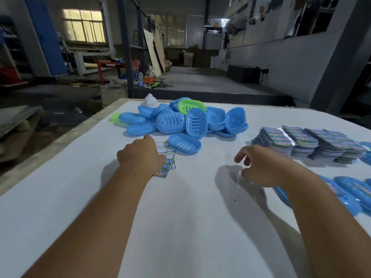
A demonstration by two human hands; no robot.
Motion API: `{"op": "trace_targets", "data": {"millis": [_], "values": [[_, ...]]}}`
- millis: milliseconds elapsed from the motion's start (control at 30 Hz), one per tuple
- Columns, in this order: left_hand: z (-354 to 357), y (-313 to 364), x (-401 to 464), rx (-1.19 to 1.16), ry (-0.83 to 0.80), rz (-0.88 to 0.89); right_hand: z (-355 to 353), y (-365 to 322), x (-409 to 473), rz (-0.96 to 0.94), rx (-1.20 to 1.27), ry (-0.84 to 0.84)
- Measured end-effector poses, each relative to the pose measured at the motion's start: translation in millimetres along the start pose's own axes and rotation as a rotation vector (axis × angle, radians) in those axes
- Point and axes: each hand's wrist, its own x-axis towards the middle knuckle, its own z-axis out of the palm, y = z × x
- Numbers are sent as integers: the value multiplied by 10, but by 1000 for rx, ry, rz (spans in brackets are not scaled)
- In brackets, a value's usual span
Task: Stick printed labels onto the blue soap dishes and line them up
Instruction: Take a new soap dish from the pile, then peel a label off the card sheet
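A heap of blue soap dishes (180,121) lies at the far middle of the white table (180,227), with one single blue dish (184,146) in front of it. My left hand (140,153) is curled over a small fan of printed labels (167,163) just left of that dish; how it holds them is hidden. My right hand (259,167) hovers above the table with its fingers loosely spread and holds nothing. Stacks of printed labels (313,144) stand at the right. Labelled blue dishes (349,195) lie in a row at the right edge, behind my right forearm.
Two green dishes (191,106) are mixed into the heap. A white object (150,100) sits at the table's far edge. The table's left edge (60,141) drops to a cluttered workshop floor.
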Motion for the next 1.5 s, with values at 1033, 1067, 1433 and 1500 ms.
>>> {"op": "trace_targets", "data": {"millis": [1033,1067,1433,1500], "values": [[62,273,-177,-480,150,642,222,-452,255,-231,436,342],[71,302,-193,-505,103,656,200,-411,260,-188,509,328],[201,355,-202,-186,-193,609,289,-263,255,-67,317,129],[161,363,-236,-185,-189,610,306,-255,274,-68,304,137]]}}
